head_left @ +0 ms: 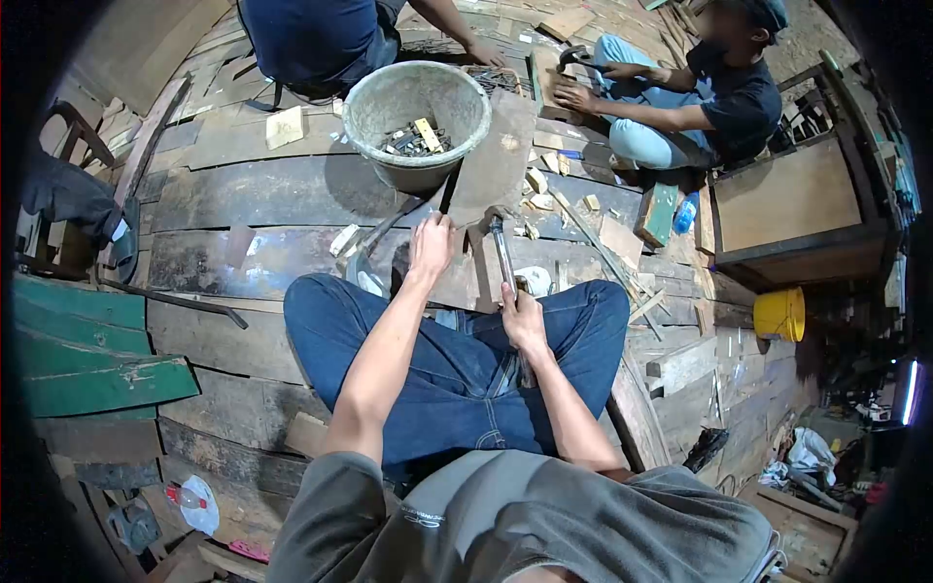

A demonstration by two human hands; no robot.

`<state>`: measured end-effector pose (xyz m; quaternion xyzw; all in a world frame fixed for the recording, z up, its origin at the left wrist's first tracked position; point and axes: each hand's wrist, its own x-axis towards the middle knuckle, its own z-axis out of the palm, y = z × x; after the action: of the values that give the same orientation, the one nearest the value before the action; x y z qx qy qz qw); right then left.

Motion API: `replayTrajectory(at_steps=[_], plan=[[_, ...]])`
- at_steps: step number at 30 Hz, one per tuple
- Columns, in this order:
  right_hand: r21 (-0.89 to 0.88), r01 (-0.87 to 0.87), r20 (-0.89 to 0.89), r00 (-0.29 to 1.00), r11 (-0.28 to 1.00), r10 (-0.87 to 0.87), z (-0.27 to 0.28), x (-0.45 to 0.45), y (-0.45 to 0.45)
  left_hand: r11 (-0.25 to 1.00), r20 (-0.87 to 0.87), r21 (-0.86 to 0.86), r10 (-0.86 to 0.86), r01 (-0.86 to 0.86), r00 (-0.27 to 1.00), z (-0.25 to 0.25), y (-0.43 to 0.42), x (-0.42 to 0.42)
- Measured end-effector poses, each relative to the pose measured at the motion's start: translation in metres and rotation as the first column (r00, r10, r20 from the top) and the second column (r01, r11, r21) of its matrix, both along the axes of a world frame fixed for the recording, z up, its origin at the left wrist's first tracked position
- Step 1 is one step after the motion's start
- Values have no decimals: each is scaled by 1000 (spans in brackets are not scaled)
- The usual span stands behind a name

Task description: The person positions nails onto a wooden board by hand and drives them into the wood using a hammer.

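Observation:
My right hand (525,319) is wrapped round the handle of a hammer (503,255), whose head points away from me over a wooden board (494,160). My left hand (431,243) is closed at the near side of the bucket, its fingers bent together over the board's left side; what it holds, if anything, is too small to make out. A curved dark tool (374,238) lies just left of it. Beyond it stands a grey bucket (364,112) with small metal and wooden pieces inside.
A person (743,107) sits at the upper right with a hammer over a wood block. Another person (316,44) sits beyond the bucket. Green planks (97,360) lie left, a yellow bucket (779,314) right. Wood scraps (285,127) lie on the plank floor (243,199).

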<state>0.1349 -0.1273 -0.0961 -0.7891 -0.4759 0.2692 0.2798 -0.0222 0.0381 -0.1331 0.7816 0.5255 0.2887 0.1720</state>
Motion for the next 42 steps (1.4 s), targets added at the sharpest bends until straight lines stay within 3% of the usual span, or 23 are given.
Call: replayTrajectory(at_steps=[5, 8, 12, 19, 23, 26, 27, 29, 32, 35, 37, 40, 42], plan=[[-45, -2, -14, 1000, 999, 2, -10, 8, 2, 1000, -8, 16, -5, 5, 1000, 2, 1, 0], [-158, 17, -42, 999, 987, -24, -8, 8, 5, 1000, 6, 26, -1, 0, 1000, -1, 0, 0], [-238, 37, -85, 995, 971, -59, 17, 2, 7, 1000, 33, 16, -18, 18, 999, -2, -1, -1], [-109, -42, 70, 996, 993, 50, 59, -8, 19, 997, 82, 71, -34, 29, 996, -13, 4, 1], [-42, -25, 70, 997, 999, 28, 59, -18, 20, 998, 70, 45, -38, 35, 997, -21, 3, 0], [-116, -34, 80, 996, 993, 44, 39, -18, 20, 995, 96, 100, -16, 6, 995, -29, 6, 3], [-112, -72, 72, 994, 991, 80, 36, -19, 22, 999, 119, 4, -40, 40, 992, -14, 2, 1], [-105, -19, 52, 998, 994, 25, 30, -17, 22, 999, 117, 26, -35, 33, 992, -23, 7, 2], [-83, 12, 44, 999, 996, -8, 53, -24, 22, 999, 112, 36, -22, 18, 993, -25, 5, 3], [-55, -5, 62, 998, 998, 8, 22, -18, 20, 999, 130, -12, -36, 38, 991, -19, 4, 1], [-60, -36, 116, 992, 998, 42, 29, -19, 20, 998, 171, -17, -50, 54, 984, -17, 2, 2], [-121, 13, 25, 1000, 993, -10, 53, -19, 23, 997, 178, 14, -72, 70, 981, -18, 6, 1], [-46, 15, 35, 999, 999, -14, 54, -21, 20, 999, 203, 24, -38, 34, 979, -22, -1, 2]])
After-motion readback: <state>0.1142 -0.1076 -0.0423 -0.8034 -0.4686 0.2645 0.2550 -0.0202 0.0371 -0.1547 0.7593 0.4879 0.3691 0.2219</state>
